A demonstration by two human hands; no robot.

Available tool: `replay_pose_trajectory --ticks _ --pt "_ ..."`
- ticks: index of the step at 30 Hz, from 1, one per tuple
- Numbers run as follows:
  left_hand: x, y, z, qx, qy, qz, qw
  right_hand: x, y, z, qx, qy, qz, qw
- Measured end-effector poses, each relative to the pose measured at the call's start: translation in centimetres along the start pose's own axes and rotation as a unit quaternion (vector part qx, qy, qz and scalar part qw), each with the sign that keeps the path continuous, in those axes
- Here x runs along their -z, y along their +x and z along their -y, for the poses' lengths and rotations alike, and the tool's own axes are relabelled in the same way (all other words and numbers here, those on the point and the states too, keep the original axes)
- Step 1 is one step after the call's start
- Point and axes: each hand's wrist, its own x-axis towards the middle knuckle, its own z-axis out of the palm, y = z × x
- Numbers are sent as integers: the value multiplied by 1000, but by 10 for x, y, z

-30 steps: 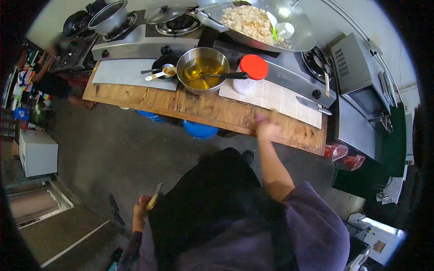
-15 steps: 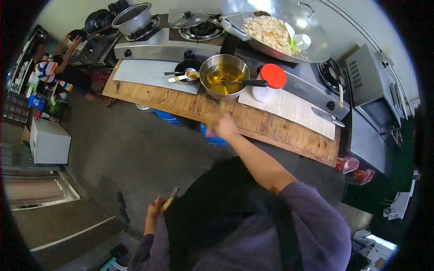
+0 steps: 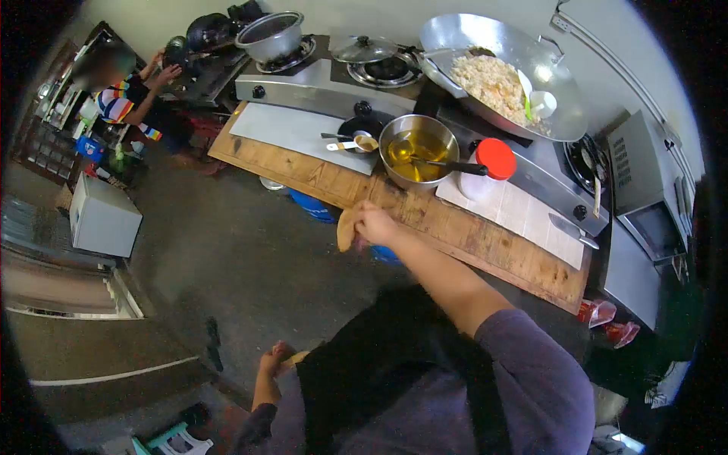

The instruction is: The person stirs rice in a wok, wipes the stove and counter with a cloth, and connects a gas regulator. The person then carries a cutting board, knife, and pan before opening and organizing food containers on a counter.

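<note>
A flat tan piece (image 3: 346,230) hangs from the pinched fingers of the right hand (image 3: 375,225), at the front edge of the desk (image 3: 303,172). A loose pinch could let it drop to the floor. The left hand (image 3: 274,359), low down, curls around a yellowish object (image 3: 295,359), mostly hidden by the apron (image 3: 364,349). Beyond, a ladle handle (image 3: 469,168) overhangs the oil bowl (image 3: 406,182); a forearm catching it might spill oil.
</note>
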Motion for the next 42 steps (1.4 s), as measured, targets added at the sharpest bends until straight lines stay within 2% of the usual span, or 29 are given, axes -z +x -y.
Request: replay_pose_trajectory --ticks 1,3,6,7,9,10,12,14,17,18,20,21,22,24,25,26,27,28,29,31,32,33,34,36,38,39,40,41,42 --pt "3 -5 -10 10 -36 -13 999 -2 10 -1 -56 -44 -99 993" --pt "6 -27 -49 28 -107 -38 993 -10 33 -10 -166 -125 -291 934" --pt "8 -47 -86 55 -206 -69 974 -19 49 -12 -281 -161 -240 915" --pt "-15 -22 -44 45 -234 -57 969 -22 53 -12 -319 -171 -222 905" --pt "-57 24 31 27 -290 -31 956 -7 55 5 -327 -175 -201 907" --pt "-47 2 8 26 -279 -28 959 -2 54 10 -331 -177 -189 908" --pt "-16 -55 -63 23 -258 -23 965 -8 55 -11 -292 -161 -98 938" --pt "-31 -50 -45 40 -264 3 964 13 42 5 -231 -100 18 968" --pt "-62 -39 3 52 -272 36 960 9 29 -11 -45 36 68 996" --pt "-79 -33 27 43 -272 43 960 26 26 11 -81 -46 2 996" --pt "-112 -19 76 9 -314 66 947 23 33 6 -146 -98 -145 974" --pt "-112 -15 79 124 -439 121 882 21 40 1 -178 -122 -221 951" --pt "-101 -20 69 113 -404 120 900 -1 51 -21 -193 -194 -168 947" --pt "-76 -39 37 91 -334 118 931 1 53 -9 -287 -128 -114 942" --pt "-73 -38 28 105 -257 91 956 1 53 -4 -332 -94 -84 935" --pt "-73 -35 22 119 -178 63 975 -11 51 -6 -297 -107 -208 926" --pt "-72 -34 17 131 -98 35 986 -10 52 -15 -288 -65 -97 950" --pt "-66 -32 6 66 -204 18 977 10 53 -8 -275 -22 15 961" --pt "-59 -25 -14 -1 -308 0 951 29 52 -2 -258 20 125 958" --pt "-25 -24 -89 -38 -397 -24 917 41 30 1 -141 194 285 928" --pt "-6 -21 -131 -8 -386 -32 922 41 17 4 -167 234 309 907" --pt "3 -12 -163 -77 -383 -50 919 39 2 6 -192 271 332 883" --pt "11 -3 -197 -146 -379 -69 911 36 -15 6 -216 277 312 883" --pt "62 -33 -310 -180 -335 -107 918 32 -50 2 -262 289 266 881" --pt "52 9 -366 -292 -422 -132 848 24 -83 -11 -268 326 230 877" --pt "76 -15 -425 -384 -509 -49 769 21 -97 -17 -271 345 211 873" --pt "77 5 -456 -497 -475 -49 725 26 -110 -17 -285 347 197 871" --pt "67 25 -486 -536 -513 -33 670 39 -122 -11 -300 349 183 869" --pt "79 23 -509 -485 -289 -165 809 48 -133 -7 -315 348 170 866"
